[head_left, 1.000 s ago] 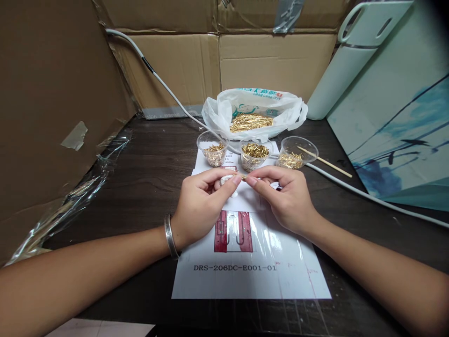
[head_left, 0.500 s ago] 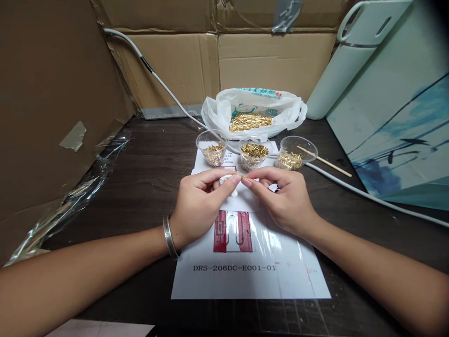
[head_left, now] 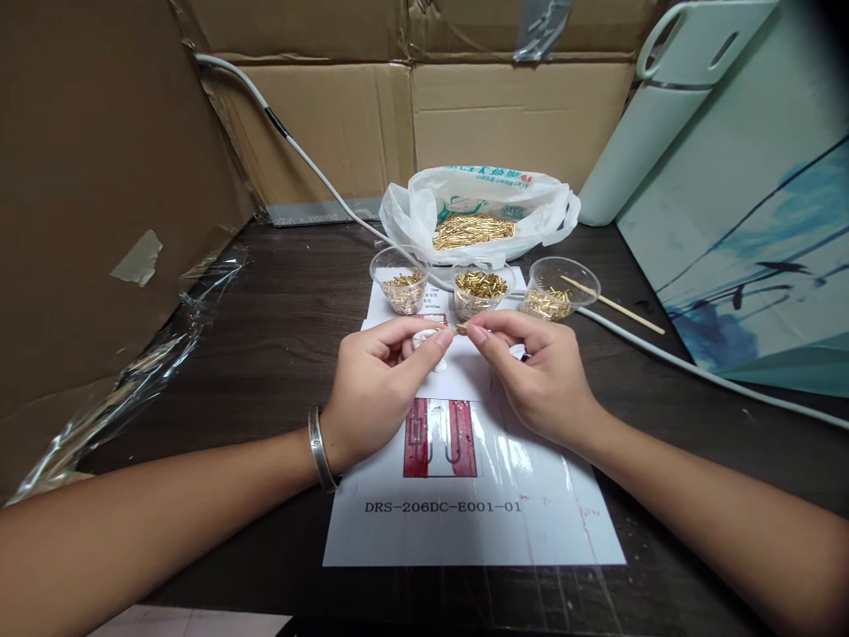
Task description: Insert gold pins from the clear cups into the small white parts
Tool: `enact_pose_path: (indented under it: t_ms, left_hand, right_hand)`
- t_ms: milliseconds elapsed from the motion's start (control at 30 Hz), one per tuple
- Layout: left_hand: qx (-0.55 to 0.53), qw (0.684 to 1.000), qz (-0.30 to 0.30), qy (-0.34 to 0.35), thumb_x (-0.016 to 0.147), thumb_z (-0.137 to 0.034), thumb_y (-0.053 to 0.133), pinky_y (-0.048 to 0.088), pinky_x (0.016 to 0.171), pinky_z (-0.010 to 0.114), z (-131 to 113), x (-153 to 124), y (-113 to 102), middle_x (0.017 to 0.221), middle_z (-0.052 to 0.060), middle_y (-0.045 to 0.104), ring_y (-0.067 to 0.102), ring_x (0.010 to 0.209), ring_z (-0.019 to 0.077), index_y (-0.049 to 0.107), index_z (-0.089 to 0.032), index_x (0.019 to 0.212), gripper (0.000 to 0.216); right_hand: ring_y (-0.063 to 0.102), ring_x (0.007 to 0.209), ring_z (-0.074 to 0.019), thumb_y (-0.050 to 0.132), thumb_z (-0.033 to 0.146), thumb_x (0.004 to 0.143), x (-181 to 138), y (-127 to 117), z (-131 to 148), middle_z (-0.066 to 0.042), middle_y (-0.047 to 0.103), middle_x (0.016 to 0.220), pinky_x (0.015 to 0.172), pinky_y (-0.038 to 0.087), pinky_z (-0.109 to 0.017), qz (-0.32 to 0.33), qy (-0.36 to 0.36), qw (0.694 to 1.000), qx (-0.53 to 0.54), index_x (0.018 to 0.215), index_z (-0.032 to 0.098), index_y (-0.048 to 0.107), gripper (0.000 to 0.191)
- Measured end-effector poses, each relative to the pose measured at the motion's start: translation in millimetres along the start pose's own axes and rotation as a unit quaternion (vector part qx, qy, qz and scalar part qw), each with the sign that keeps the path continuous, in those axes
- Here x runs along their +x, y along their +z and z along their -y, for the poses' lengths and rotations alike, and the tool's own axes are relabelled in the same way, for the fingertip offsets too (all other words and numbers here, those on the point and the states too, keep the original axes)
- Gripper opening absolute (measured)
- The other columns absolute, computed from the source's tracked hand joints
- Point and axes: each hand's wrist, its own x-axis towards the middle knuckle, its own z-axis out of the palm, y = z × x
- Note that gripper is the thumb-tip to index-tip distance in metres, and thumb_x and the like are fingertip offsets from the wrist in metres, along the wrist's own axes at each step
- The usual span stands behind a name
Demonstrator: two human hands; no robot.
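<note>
Over the papers, my left hand is closed in a pinch, with a sliver of a gold-coloured pin showing between thumb and forefinger. White material sits at its curled fingers; whether it is worn or held I cannot tell. Facing it, my right hand pinches a small gold-coloured metal piece at its fingertips, with a bit of white under the curled fingers. A narrow gap separates the two sets of fingertips. Just beyond stand three clear plastic cups, left, middle and right, each containing small gold-coloured metal parts.
Behind the cups lies an open white plastic bag of gold-coloured pins. A wooden stick leans out of the right cup. A white cable crosses the dark table. Printed sheets lie below my hands. Cardboard and a white bottle stand behind.
My right fingertips have drawn slightly away from the left ones and up, and the gold-coloured piece in them now shows. My left hand has hardly moved.
</note>
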Motion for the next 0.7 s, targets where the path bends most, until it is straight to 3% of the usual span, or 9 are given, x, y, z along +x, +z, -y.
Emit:
enact_pose_path:
  t_ms: [333,700]
  left_hand:
    - [-0.002,1.0,0.006,0.005,0.081,-0.032,0.062,0.043,0.056,0.023,-0.6,-0.2,-2.0,0.077,0.004,0.069,0.058,0.066,0.0127,0.071,-0.016,0.088,0.02]
    - [-0.008,1.0,0.014,0.014,0.081,-0.032,0.062,0.046,0.061,0.024,0.5,-0.2,-1.7,0.084,0.005,0.071,0.061,0.075,0.0148,0.072,-0.017,0.089,0.019]
  right_hand:
    - [0.051,0.056,-0.0076,0.06,0.026,0.083,-1.2,-0.6,-0.4,0.002,0.062,0.065,0.053,0.04,-0.021,0.019,0.017,0.999,0.025,0.081,0.017,0.068,0.012]
    - [0.047,0.053,-0.007,0.059,0.026,0.083,-1.1,-0.7,-0.7,0.004,0.057,0.06,0.051,0.037,-0.022,0.027,0.019,0.999,0.028,0.081,0.017,0.067,0.013]
